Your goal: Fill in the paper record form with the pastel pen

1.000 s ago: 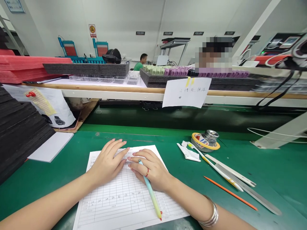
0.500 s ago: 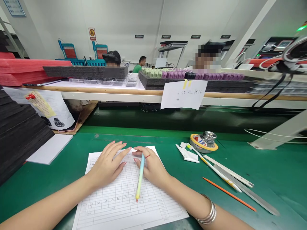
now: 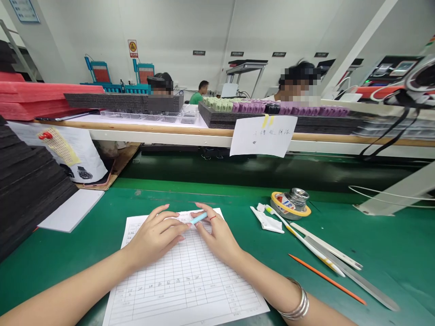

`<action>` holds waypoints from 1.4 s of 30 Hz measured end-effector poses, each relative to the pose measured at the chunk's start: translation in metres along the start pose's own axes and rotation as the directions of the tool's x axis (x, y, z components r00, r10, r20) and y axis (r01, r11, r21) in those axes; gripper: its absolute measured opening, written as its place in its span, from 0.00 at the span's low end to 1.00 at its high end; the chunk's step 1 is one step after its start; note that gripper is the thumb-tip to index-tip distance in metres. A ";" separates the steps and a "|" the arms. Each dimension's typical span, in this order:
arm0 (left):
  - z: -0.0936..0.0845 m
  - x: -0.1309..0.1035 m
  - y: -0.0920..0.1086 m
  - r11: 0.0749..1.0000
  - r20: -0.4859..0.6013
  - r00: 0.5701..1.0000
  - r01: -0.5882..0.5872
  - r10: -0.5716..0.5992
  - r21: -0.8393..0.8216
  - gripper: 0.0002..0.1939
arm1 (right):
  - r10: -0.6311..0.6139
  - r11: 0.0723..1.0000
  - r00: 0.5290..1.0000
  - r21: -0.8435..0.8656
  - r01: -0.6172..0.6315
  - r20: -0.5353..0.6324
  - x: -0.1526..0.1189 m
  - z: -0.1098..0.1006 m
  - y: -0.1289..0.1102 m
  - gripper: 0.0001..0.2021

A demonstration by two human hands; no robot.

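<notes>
Head view, read from left to right: a dark stack of ribbed foam sheets (image 3: 29, 181) slopes down at the edge, with a plain white pad (image 3: 70, 209) lying flat beside it on the smooth green mat (image 3: 390, 244). Next comes the ruled form (image 3: 183, 280), thin white paper printed with a fine grid and a few handwritten figures in one row. The left hand (image 3: 154, 235) lies on the upper part of the sheet, fingers loosely curled and spread, palm down, gripping nothing. Its fingertips meet the pale blue pen (image 3: 198, 218), which lies nearly level across the top of the form. The right hand (image 3: 217, 233) pinches that pen between its fingers, a red ring showing and metal bangles (image 3: 299, 305) on the wrist. For neat handling, the flat left hand should keep the paper from sliding on the slick mat while the right settles the slim, smooth barrel into a firm hold. Further right lie a crumpled white tube (image 3: 267, 219), a round tape roll (image 3: 288, 203) with a shiny metal cap on top, a white-and-yellow stick (image 3: 306, 240), a long grey blade-like strip (image 3: 353, 274) and a thin orange rod (image 3: 326, 278).
</notes>
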State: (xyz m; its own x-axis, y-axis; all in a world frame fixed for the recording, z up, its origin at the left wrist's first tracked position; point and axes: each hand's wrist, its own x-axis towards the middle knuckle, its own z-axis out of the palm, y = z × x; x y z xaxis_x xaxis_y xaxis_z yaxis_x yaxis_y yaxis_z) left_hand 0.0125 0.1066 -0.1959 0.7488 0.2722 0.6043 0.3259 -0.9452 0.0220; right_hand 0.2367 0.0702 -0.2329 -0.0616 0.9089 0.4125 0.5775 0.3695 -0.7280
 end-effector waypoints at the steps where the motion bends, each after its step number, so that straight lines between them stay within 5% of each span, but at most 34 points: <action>1: 0.000 0.000 -0.001 1.000 -0.010 1.000 0.014 -0.014 -0.008 0.16 | -0.014 1.000 1.000 -0.002 0.014 -0.006 0.000 0.000 -0.001 0.20; 11: 0.004 -0.007 -0.015 0.936 0.080 0.954 0.300 -0.289 -0.184 0.12 | -0.310 0.949 0.951 -0.061 0.310 0.012 -0.005 -0.002 -0.014 0.17; 26: -0.002 -0.005 0.007 0.965 -0.015 0.988 0.150 -0.157 -0.217 0.12 | -0.503 0.856 0.856 -0.065 0.512 0.120 -0.013 0.000 -0.034 0.26; 32: -0.003 -0.006 0.012 0.958 -0.033 0.995 0.079 -0.091 -0.276 0.04 | -0.461 0.883 0.885 -0.064 0.464 0.061 -0.013 0.001 -0.034 0.16; 42: -0.004 -0.008 0.010 0.907 0.066 0.995 0.090 -0.070 -0.411 0.13 | -0.355 0.932 0.935 -0.078 0.353 -0.011 -0.013 0.000 -0.020 0.09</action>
State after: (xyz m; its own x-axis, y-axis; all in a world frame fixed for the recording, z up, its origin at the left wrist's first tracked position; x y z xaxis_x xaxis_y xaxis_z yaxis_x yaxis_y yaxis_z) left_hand 0.0074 0.0944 -0.1969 0.7605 0.3485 0.5478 0.1261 -0.9069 0.4020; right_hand 0.2259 0.0510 -0.2236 -0.2536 0.7164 0.6500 0.5800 0.6504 -0.4905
